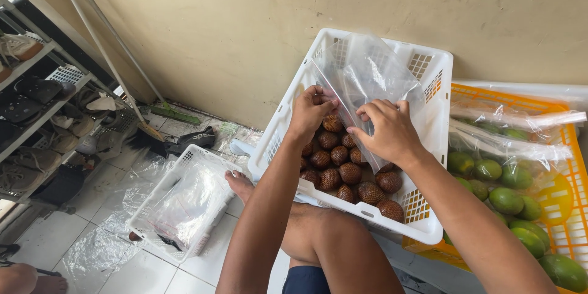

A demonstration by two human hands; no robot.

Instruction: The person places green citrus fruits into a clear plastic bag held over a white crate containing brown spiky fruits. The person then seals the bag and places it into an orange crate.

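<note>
clear bag held open over crate of scaly brown fruit

we find a clear plastic bag (pixel 367 76) held upright above a white slatted crate (pixel 436 86), its mouth at the bottom edge between both hands. the left hand (pixel 311 113) pinches the bag's lower left edge with a closed grip of thumb and fingertips. the right hand (pixel 387 130) does the same on the lower right edge, fingers curled over the film. both grips are closed on the bag.

we judge the bag to be very light, limp and slippery: thin film that creases and clings to itself. it is best taken at the rim of the mouth, one layer per hand, so that the opening can be pulled apart; a hold lower on the body would only bunch it.

inside the crate, directly below the hands, lies a heap of brown scaly fruit (pixel 350 174), rounded and firm-looking, touching one another. the crate leans against a beige wall (pixel 245 30) and rests across the person's bare knee (pixel 318 233).

to the right stands an orange crate (pixel 572 190) with green mangoes (pixel 507 199) under more clear film. to the left a smaller white crate (pixel 184 202) holds plastic bags on a tiled floor (pixel 55 239). a shoe rack (pixel 37 104) stands at far left.
</note>
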